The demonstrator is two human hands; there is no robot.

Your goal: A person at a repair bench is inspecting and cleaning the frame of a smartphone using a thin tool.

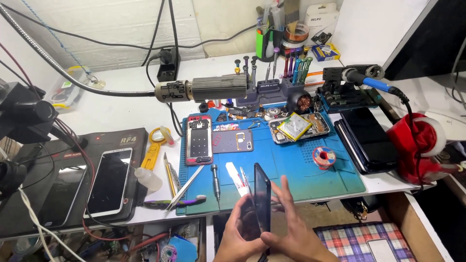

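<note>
Dark phone (262,199) held edge-on, upright, between both hands, just off near desk (121,102) edge. Left hand (239,232) cups back and lower edge; right hand (291,228) holds front, fingers (283,191) spread. Grip edges only, keep pressure even, avoid twisting. Tweezers (184,187), screwdriver (215,180) just beyond hands on blue mat (320,182).

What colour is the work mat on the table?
The work mat is blue, seen best in the head view.

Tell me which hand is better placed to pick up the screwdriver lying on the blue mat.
Left, probably. The left hand is below the screwdriver on the blue mat, nearer to it. The right hand sits farther right, with the dark phone, held edge-on by both hands, between.
</note>
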